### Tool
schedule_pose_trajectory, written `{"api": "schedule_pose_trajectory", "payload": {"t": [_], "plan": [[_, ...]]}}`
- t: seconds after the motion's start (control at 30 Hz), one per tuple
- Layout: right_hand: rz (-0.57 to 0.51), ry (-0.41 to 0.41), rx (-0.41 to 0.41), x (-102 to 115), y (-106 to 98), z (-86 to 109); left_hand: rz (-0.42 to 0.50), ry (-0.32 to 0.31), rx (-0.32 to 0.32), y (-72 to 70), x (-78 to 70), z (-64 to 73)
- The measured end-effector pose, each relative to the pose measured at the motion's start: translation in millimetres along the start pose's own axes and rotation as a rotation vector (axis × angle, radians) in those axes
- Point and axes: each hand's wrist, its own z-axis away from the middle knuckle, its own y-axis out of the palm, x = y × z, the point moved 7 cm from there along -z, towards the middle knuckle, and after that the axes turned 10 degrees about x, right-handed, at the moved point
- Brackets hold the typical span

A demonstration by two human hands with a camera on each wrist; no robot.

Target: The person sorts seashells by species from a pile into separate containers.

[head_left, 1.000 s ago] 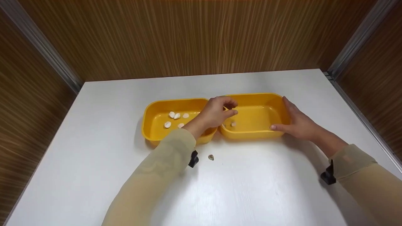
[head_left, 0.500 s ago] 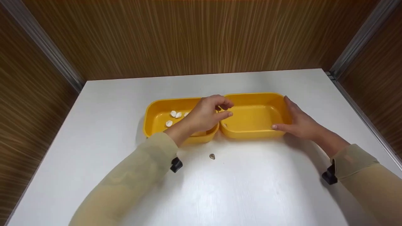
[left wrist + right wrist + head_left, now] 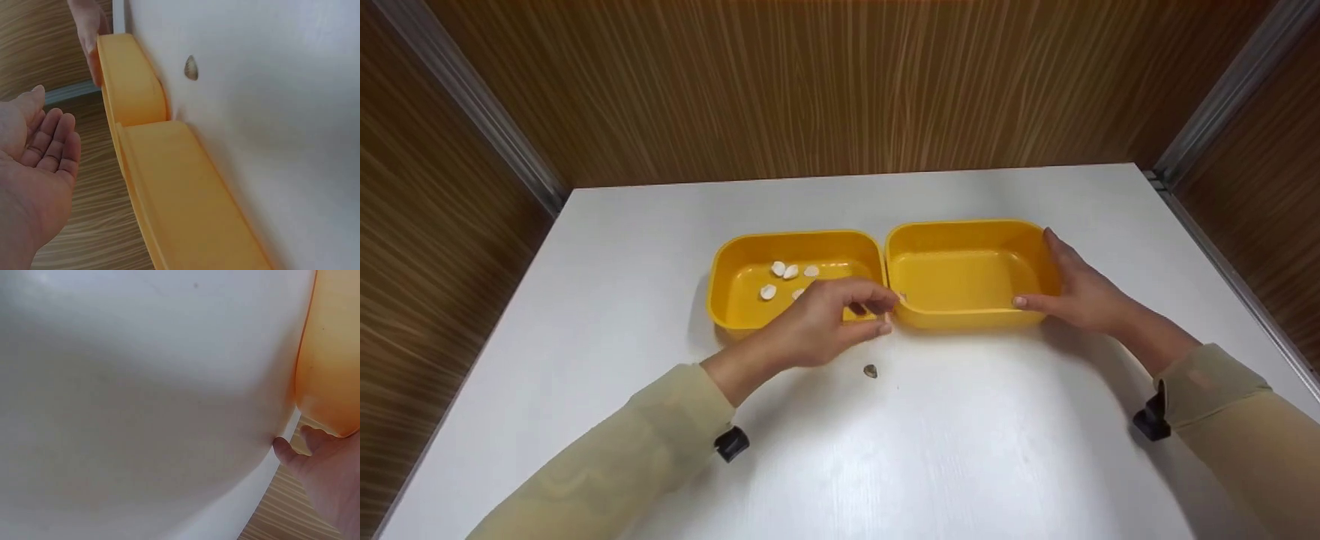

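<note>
My left hand (image 3: 829, 322) hovers over the front right part of the left yellow bin (image 3: 802, 238), fingers loosely bent. The left wrist view shows nothing in its palm. White seashells (image 3: 767, 292) lie inside that bin, some partly behind the hand. A small brownish seashell (image 3: 871, 370) rests on the table just in front of the bins. My right hand (image 3: 1084, 296) holds the right end of the right yellow bin (image 3: 960, 226), thumb over the front rim and fingers along the outer side. Inside its near left corner a small pale piece (image 3: 903, 298) is barely visible.
The two bins stand side by side on a white table (image 3: 960, 450). Wood-grain panels (image 3: 840, 90) enclose the back and both sides, with metal strips (image 3: 1222, 90) in the corners.
My left hand has drawn back left and toward the front, from over the right bin's left edge to the left bin's front. A small piece seen below it earlier is gone from there. Right hand stays.
</note>
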Motion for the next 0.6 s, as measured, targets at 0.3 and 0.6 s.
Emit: {"api": "schedule_pose_trajectory", "payload": {"t": [0.3, 0.6], "plan": [[0.000, 0.009, 0.000, -0.8, -0.1, 0.0, 0.038, -0.014, 0.051, 23.2, 10.5, 17.0], [0.009, 0.001, 0.002, 1.1, -0.1, -0.7, 0.098, -0.078, 0.107, 49.4, 36.7, 29.6]]}}
